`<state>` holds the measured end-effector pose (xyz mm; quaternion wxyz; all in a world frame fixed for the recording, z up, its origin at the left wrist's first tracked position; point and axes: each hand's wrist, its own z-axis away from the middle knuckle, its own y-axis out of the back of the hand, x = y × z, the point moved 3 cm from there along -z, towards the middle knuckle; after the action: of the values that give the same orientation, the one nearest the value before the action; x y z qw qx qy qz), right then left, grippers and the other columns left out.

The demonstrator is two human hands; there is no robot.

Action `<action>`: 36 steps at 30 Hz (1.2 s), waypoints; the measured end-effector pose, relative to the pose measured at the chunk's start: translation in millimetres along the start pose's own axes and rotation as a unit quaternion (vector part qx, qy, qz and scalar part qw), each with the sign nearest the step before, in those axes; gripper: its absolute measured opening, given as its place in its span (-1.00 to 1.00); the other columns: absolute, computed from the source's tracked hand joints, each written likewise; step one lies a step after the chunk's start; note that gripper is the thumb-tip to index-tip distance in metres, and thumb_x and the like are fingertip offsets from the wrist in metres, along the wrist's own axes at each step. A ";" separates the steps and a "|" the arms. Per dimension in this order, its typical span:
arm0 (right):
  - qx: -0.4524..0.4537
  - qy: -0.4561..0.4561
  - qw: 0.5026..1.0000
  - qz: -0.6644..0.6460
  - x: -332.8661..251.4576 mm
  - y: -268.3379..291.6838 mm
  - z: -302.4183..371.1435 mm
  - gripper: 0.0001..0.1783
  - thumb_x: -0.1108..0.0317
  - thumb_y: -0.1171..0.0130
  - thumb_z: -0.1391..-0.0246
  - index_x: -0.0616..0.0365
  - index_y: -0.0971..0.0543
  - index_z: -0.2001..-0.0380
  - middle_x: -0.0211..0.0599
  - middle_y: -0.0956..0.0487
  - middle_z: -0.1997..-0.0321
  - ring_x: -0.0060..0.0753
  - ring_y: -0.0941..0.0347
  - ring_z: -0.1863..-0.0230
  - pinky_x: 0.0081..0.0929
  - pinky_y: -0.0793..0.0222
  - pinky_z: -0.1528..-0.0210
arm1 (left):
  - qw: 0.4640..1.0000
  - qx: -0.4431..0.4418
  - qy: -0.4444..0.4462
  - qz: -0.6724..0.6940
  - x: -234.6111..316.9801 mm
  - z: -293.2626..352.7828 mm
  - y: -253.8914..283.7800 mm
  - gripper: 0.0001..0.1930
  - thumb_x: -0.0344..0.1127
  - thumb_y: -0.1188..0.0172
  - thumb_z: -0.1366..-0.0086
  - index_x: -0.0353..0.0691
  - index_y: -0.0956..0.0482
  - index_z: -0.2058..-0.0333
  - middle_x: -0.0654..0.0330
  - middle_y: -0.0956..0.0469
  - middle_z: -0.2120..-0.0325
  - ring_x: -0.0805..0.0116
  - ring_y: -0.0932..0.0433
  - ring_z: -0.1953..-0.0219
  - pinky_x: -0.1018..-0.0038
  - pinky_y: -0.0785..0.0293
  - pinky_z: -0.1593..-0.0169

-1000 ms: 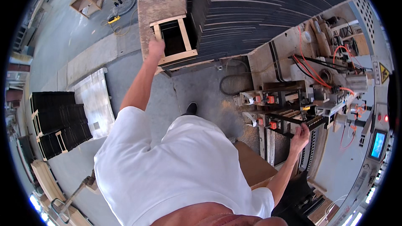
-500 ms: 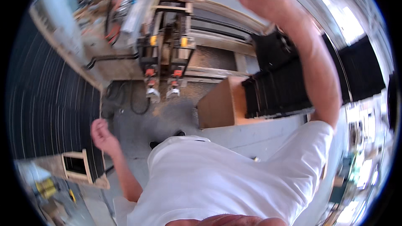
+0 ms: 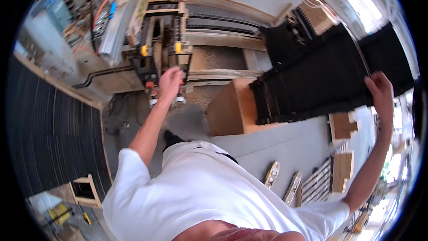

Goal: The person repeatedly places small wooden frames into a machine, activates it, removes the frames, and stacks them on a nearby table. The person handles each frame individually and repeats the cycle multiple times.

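Observation:
My left hand (image 3: 170,84) is over the front end of a machine with two dark parallel arms, beside its orange-red fittings (image 3: 150,84). Its fingers are curled together and slightly blurred, and whatever they may hold is hidden. Out to the right, my right hand (image 3: 381,88) is at the near edge of a long pile of black strips (image 3: 312,78). Its thumb and fingers are apart, with nothing visible between them. Whether the fingertips touch the pile I cannot tell. Two yellow blocks (image 3: 178,47) sit on the machine's arms, just beyond my left hand.
A large stack of black strips (image 3: 53,120) fills the left side. A brown board box (image 3: 227,109) stands under the right pile's near end. Wooden rails (image 3: 223,40) run behind the machine. Wooden pieces (image 3: 342,172) and metal bars (image 3: 316,182) are on the floor at right.
My left hand has left the edge of the left stack and moved right to the machine. My right hand has come down from above the machine to the pile at right.

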<state>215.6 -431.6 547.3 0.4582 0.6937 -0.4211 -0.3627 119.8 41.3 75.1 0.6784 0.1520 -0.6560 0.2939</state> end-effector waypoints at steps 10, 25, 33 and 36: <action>0.058 -0.086 0.995 -0.012 25.5 -6.0 -24.1 -0.69 0.35 -0.15 -0.17 0.18 -0.52 0.03 -0.28 -0.57 0.13 -0.45 -0.48 0.05 -0.47 -0.38 -0.06 | 0.987 0.080 0.017 0.138 39.0 -231.3 39.0 -0.57 -0.18 -0.19 -0.27 -0.38 -0.43 0.02 0.11 -0.55 0.18 0.34 -0.57 0.22 0.45 -0.56 0.17; 0.062 0.210 0.968 -0.123 -267.0 -196.1 -58.1 -0.75 0.66 -0.25 0.15 0.21 -0.56 0.32 -0.18 -0.60 0.19 -0.11 -0.53 0.12 -0.31 -0.44 0.06 | 0.907 0.209 0.112 0.347 7.7 -349.3 64.4 -0.55 -0.24 -0.20 -0.26 -0.37 -0.34 -0.02 -0.05 -0.33 0.01 -0.01 -0.41 0.02 0.13 -0.63 0.08; -0.052 0.304 0.902 -0.303 -332.5 -421.2 -151.3 -0.85 0.48 -0.20 0.06 0.14 -0.53 0.34 -0.24 -0.60 0.31 -0.09 -0.49 0.18 -0.25 -0.42 0.16 | 0.920 0.013 0.094 0.380 -6.7 -224.6 42.7 -0.79 -0.48 -0.04 -0.24 -0.32 -0.45 0.13 0.08 -0.53 0.16 0.16 -0.52 0.07 0.21 -0.46 -0.05; -0.078 0.346 0.877 -0.324 -363.2 -485.3 -170.9 -0.81 0.44 -0.22 0.05 0.17 -0.57 0.30 -0.18 -0.59 0.35 -0.05 -0.48 0.19 -0.22 -0.41 0.13 | 0.907 -0.016 0.068 0.416 6.6 -200.8 41.8 -0.72 -0.54 -0.01 -0.20 -0.31 -0.44 0.09 0.09 -0.52 0.14 0.19 -0.51 0.06 0.22 -0.42 -0.10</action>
<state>350.9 67.1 187.4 0.4836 0.8348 0.0421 -0.2598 255.3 194.0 55.3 0.5398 -0.1658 -0.6165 0.5486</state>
